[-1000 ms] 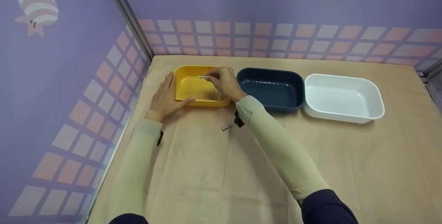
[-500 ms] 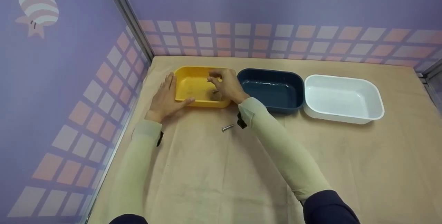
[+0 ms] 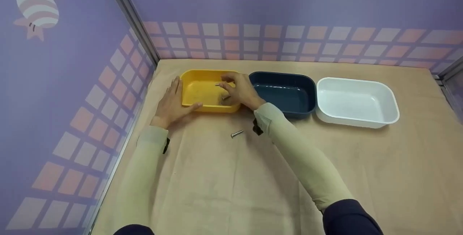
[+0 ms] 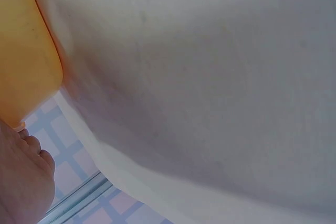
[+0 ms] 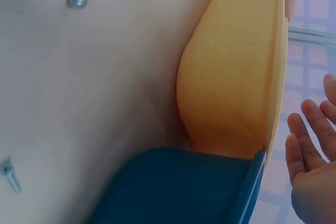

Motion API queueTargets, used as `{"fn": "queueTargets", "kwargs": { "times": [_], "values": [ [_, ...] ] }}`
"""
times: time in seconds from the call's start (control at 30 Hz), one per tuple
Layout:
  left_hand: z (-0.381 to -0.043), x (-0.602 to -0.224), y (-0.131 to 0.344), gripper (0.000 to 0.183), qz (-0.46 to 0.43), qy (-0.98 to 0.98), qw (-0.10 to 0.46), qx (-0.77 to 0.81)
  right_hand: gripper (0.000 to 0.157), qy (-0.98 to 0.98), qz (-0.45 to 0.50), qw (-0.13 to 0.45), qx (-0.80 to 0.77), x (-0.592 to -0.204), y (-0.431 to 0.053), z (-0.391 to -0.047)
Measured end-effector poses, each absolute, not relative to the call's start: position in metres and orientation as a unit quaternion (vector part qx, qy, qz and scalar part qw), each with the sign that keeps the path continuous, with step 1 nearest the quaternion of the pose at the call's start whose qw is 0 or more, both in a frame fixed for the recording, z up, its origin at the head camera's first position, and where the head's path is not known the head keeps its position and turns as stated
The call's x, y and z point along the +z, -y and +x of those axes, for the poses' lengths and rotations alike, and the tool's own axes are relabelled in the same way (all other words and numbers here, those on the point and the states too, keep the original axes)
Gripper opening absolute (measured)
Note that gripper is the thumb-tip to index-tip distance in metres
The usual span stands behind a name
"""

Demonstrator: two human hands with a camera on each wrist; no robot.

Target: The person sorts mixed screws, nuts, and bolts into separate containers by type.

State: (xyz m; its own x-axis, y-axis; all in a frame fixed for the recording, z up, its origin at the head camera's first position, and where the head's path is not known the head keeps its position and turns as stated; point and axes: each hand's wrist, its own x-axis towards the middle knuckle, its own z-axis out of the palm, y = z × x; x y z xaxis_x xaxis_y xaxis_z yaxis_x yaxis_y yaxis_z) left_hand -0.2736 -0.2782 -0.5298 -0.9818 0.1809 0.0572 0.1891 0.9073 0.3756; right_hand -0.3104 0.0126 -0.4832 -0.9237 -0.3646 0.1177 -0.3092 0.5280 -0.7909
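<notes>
Taking twelve as straight away from the person, the left forearm runs up toward one o'clock. The left hand (image 3: 171, 101) lies with straight fingers along the yellow box's (image 3: 209, 109) nine o'clock side, thumb on its near rim. The right forearm slants toward ten; the right hand (image 3: 241, 90) hangs over the box's three o'clock side, thumb and forefinger pinching a small screw (image 3: 217, 84), its other fingers loosely bent and apart.

Only a short, pale metal end of that screw shows, above the box's floor. Below the fingers sits a darker screw (image 3: 226, 98), partly hidden. A silvery bolt (image 3: 237, 133) lies on the cloth (image 3: 202, 177) at five o'clock from the box, head toward eight. The right wrist view shows its ridged shank, and a thinner screw (image 5: 10, 176) well apart from it.
</notes>
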Motion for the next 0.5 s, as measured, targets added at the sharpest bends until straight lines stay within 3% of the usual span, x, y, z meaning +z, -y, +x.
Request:
{"fn": "queueTargets", "kwargs": {
  "times": [0.5],
  "values": [
    [-0.274, -0.531, 0.280, 0.130, -0.097, 0.976, 0.015, -0.196, 0.038, -0.859, -0.252, -0.001, -0.446, -0.473, -0.033, -0.297]
  ]
}}
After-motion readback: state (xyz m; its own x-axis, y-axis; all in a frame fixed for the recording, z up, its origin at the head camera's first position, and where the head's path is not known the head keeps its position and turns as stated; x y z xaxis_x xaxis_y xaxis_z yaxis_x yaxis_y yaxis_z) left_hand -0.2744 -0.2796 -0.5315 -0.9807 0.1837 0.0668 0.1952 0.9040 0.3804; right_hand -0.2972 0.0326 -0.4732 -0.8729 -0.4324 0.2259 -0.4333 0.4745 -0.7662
